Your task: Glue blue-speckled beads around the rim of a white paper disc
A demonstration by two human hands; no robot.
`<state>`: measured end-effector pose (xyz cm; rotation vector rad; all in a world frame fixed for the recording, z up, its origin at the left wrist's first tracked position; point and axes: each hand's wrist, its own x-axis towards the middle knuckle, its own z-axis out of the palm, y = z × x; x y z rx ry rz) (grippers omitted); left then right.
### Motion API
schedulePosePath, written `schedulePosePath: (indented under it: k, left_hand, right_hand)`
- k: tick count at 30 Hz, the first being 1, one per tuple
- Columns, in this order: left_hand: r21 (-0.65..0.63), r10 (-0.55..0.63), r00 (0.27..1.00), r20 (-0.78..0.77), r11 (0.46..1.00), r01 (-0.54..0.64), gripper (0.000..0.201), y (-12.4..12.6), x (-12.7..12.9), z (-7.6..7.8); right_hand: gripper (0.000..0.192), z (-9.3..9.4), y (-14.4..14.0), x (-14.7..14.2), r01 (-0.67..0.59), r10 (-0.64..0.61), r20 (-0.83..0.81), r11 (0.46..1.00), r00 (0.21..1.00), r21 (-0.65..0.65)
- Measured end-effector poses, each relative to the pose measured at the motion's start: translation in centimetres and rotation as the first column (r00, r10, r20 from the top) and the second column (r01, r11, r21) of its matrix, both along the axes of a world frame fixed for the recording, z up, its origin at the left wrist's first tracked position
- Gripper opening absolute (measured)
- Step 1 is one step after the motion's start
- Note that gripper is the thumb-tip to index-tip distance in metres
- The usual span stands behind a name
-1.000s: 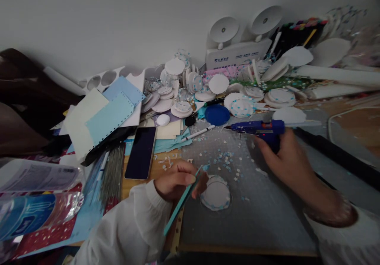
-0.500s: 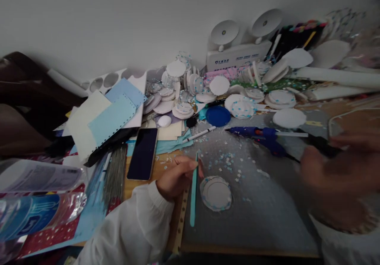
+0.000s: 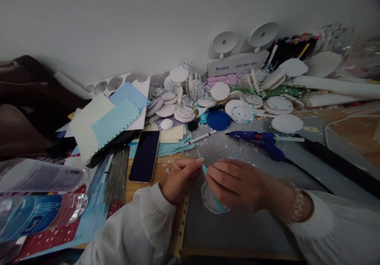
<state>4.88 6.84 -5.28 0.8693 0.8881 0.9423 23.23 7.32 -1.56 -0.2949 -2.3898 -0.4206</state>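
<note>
Head view: half a second earlier the right hand [image 3: 234, 183] was a blur at the right edge, clear of the work; it now sits at centre, fingers curled narrow onto the teal strip [image 3: 204, 168]. Left hand [image 3: 181, 178] pinches the same strip near its upper end, as before. Strip's long axis runs from upper left, far end toward the wall, down-right over the white disc [image 3: 209, 199] on the grey mat [image 3: 252, 233]. Blue glue gun [image 3: 261, 139] lies unheld, nozzle pointing left.
</note>
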Motion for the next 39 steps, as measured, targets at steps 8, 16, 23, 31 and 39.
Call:
schedulePosePath:
  k: [8,16,23,31,39]
  left_hand:
    - [0.236,0.149,0.972,-0.181,0.966,-0.104,0.038,-0.1,-0.7,-0.1]
    - [0.429,0.121,0.98,-0.161,0.902,-0.041,0.021,0.3,-1.0,0.1]
    - [0.436,-0.018,0.998,-0.066,0.899,0.045,0.027,0.2,-0.4,0.5]
    - [0.253,-0.012,1.0,0.016,0.967,0.007,0.013,0.0,-0.1,0.3]
    - [0.269,-0.004,1.0,-0.009,0.963,0.006,0.005,0.1,-0.3,0.3]
  right_hand:
    - [0.012,-1.9,-0.1,2.4,0.05,-0.19,-0.324,0.917,0.927,-0.395]
    - [0.025,-2.7,-1.7,2.8,-0.302,-0.368,-0.659,0.672,0.656,-0.676]
    - [0.035,-2.7,-2.5,3.7,-0.265,-0.178,-0.508,0.684,0.843,-0.679]
    - [0.046,-2.4,-2.7,4.1,-0.165,-0.085,-0.349,0.762,0.933,-0.626]
    - [0.032,-2.7,-3.2,4.5,-0.083,-0.249,-0.386,0.739,0.888,-0.668]
